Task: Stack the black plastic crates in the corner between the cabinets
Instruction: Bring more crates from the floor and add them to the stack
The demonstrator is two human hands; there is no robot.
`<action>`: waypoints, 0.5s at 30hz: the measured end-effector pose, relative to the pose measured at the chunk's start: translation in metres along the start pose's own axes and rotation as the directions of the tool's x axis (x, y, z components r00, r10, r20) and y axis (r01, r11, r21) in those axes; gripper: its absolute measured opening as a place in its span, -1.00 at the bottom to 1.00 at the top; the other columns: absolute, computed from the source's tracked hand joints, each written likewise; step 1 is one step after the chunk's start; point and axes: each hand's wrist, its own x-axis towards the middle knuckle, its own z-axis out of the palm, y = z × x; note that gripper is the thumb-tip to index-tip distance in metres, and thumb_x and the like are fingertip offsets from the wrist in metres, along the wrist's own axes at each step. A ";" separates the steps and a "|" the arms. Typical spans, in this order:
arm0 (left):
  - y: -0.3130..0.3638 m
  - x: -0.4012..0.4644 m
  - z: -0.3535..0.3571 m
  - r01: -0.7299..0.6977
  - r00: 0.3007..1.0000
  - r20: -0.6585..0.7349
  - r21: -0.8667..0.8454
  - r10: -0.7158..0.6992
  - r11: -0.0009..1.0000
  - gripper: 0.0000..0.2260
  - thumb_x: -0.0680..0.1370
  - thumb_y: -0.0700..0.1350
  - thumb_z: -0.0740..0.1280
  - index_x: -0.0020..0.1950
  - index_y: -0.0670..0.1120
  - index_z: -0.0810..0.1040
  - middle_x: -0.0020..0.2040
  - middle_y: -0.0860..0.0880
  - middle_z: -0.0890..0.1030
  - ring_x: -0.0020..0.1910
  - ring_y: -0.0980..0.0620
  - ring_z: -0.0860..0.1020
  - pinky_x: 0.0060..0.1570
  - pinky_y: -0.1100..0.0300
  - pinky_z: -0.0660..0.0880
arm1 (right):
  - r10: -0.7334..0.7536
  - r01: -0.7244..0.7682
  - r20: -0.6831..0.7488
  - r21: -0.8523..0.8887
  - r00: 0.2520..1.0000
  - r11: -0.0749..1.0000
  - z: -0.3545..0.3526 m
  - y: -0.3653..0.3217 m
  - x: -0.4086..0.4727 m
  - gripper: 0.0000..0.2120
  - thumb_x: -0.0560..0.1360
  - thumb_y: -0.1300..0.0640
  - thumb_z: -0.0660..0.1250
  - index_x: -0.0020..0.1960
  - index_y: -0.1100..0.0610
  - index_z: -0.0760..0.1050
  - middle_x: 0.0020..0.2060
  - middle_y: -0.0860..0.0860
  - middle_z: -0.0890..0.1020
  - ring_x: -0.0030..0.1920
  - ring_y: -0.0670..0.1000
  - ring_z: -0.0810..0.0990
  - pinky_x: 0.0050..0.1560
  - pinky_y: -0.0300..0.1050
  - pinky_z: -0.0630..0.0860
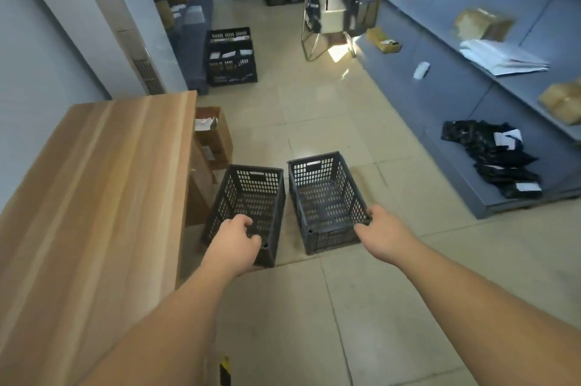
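Two empty black perforated plastic crates are side by side above the tiled floor in front of me. My left hand [234, 241] grips the near rim of the left crate [251, 194], fingers curled over the edge. My right hand [382, 233] grips the near right corner of the right crate [327, 197]. Both crates tilt slightly, with their far ends toward the room. Farther back, two more black crates [231, 57] filled with goods stand stacked beside a grey cabinet.
A wooden table [94, 197] fills the left side, with cardboard boxes [213, 137] at its far end. Grey shelving [471, 96] with boxes, papers and black bags runs along the right. A chair [339, 8] with a seated person stands at the back. Open tiled floor lies between.
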 end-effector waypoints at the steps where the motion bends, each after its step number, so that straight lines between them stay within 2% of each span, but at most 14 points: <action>1: 0.009 0.011 0.000 -0.007 1.000 0.015 0.011 0.007 1.000 -0.57 0.64 -0.03 0.33 0.51 -0.01 0.46 0.40 -0.07 0.49 0.18 -0.09 0.60 0.29 -0.02 0.56 | 0.009 -0.009 0.003 0.013 1.000 1.000 -0.004 0.001 0.009 -0.52 0.52 0.00 0.26 0.41 0.14 0.44 0.24 0.22 0.62 0.19 0.24 0.60 0.19 -0.01 0.54; 3: 0.027 0.032 0.005 -0.022 0.999 0.042 0.028 0.020 0.999 -0.57 0.63 -0.02 0.33 0.51 -0.01 0.46 0.39 -0.07 0.49 0.20 -0.10 0.59 0.32 -0.02 0.54 | 0.032 -0.032 -0.004 0.041 0.999 0.999 -0.014 0.004 0.026 -0.52 0.53 0.02 0.26 0.41 0.16 0.43 0.23 0.22 0.62 0.17 0.23 0.61 0.18 -0.02 0.54; 10: 0.089 0.110 0.033 -0.002 0.995 0.104 0.052 -0.003 0.999 -0.56 0.64 -0.02 0.34 0.53 -0.01 0.45 0.38 -0.08 0.49 0.25 -0.12 0.58 0.37 -0.08 0.53 | 0.067 -0.067 0.001 0.019 0.998 0.998 -0.047 0.015 0.112 -0.56 0.59 0.04 0.27 0.42 0.17 0.44 0.36 0.20 0.55 0.32 0.22 0.55 0.26 -0.04 0.46; 15: 0.136 0.163 0.053 0.074 0.992 0.097 0.019 -0.075 0.997 -0.56 0.66 -0.02 0.34 0.54 0.00 0.44 0.41 -0.06 0.47 0.24 -0.07 0.57 0.29 0.01 0.57 | 0.039 -0.038 0.047 -0.013 0.998 0.999 -0.078 0.014 0.193 -0.59 0.60 0.04 0.27 0.40 0.16 0.45 0.34 0.20 0.55 0.28 0.22 0.56 0.10 -0.06 0.44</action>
